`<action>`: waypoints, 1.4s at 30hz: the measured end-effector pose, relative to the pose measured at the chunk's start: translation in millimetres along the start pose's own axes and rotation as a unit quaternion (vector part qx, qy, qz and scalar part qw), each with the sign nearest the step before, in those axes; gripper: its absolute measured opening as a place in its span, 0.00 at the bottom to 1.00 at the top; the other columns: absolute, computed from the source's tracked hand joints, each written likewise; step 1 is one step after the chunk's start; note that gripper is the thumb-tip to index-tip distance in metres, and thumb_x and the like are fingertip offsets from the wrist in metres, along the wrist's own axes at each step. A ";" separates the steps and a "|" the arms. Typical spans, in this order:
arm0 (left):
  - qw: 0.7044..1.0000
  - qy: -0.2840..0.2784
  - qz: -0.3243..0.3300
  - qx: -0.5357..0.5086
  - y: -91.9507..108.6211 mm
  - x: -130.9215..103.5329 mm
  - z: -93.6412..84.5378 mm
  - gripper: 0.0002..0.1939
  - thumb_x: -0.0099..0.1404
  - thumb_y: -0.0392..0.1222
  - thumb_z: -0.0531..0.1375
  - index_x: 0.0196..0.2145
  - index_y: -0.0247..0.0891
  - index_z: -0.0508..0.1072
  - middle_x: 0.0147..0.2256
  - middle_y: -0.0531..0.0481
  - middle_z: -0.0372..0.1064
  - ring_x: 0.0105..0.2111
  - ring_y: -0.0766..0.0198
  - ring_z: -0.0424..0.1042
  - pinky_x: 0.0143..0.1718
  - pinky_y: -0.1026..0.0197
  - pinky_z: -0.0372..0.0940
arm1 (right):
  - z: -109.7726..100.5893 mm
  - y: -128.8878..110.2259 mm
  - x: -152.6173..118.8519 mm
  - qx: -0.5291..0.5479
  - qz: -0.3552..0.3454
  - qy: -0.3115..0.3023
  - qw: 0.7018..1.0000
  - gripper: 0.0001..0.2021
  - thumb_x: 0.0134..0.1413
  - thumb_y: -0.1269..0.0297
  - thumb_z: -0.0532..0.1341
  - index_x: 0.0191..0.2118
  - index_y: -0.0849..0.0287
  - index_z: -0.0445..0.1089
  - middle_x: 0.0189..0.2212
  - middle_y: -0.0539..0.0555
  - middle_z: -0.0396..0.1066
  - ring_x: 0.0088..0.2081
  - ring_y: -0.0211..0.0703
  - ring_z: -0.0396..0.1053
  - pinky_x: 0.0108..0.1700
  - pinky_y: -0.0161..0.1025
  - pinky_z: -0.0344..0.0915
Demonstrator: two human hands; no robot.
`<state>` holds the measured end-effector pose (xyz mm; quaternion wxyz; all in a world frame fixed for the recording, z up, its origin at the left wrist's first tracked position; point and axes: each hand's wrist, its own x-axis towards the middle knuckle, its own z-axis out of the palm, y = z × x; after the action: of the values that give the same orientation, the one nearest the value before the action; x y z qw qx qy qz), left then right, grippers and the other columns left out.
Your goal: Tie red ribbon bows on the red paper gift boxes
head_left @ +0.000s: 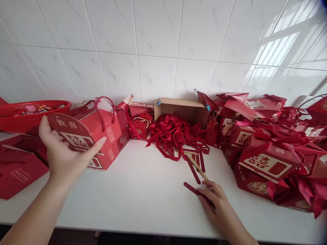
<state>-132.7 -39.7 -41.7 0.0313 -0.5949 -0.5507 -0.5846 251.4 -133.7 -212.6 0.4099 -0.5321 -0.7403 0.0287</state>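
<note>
My left hand (pixel 62 153) grips a red gift box (pixel 112 127), its thumb on the printed side and its fingers behind the raised, rounded flap. Another red box with a twisted rope handle appears close behind it, and the border between the two is hard to make out. On the white table, my right hand (pixel 216 200) pinches a flat dark red strip (pixel 191 188) with a small hole at its end. A tan strip (pixel 198 167) reaches to its fingertips. More dark red strips (pixel 193 170) lie just beyond, beside a heap of red ribbons (pixel 176 134).
An open cardboard box (pixel 182 103) lies behind the ribbons against the tiled wall. Red gift boxes with bows (pixel 270 160) are piled at the right. At the left are a red basin (pixel 30 117) with small items and an open red box (pixel 22 173).
</note>
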 end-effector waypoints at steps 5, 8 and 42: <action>0.959 -0.232 -0.030 -0.159 0.8 -57.9 26.3 0.61 0.52 0.47 0.69 0.67 0.46 0.27 0.54 0.41 0.64 0.50 0.49 0.71 0.51 0.44 0.67 | -6.6 -2.4 6.4 -0.019 0.012 -0.039 0.999 0.09 0.59 0.66 0.56 0.41 0.53 0.73 0.40 0.62 0.69 0.42 0.58 0.71 0.41 0.60 0.73; 0.957 -0.271 -0.026 -0.100 -10.6 -91.1 48.2 0.58 0.51 0.47 0.69 0.66 0.44 0.34 0.61 0.35 0.52 0.58 0.41 0.62 0.57 0.41 0.61 | -21.5 -8.2 19.4 -0.056 0.013 -0.093 0.994 0.09 0.58 0.67 0.57 0.39 0.54 0.74 0.38 0.60 0.71 0.38 0.55 0.72 0.40 0.56 0.73; 0.867 -0.495 -0.015 -0.051 1.0 -97.8 56.1 0.14 0.66 0.52 0.55 0.41 0.41 0.71 0.40 0.46 0.72 0.42 0.54 0.71 0.44 0.56 0.68 | -69.4 -1.0 244.9 0.036 0.055 0.290 0.955 0.09 0.52 0.68 0.57 0.22 0.57 0.61 0.37 0.57 0.69 0.41 0.45 0.68 0.42 0.42 0.66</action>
<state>-66.5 -62.4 -130.1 -0.2845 -0.7987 -0.4720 -0.2415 270.9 37.2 -25.0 0.6239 -0.5424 -0.5573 -0.0774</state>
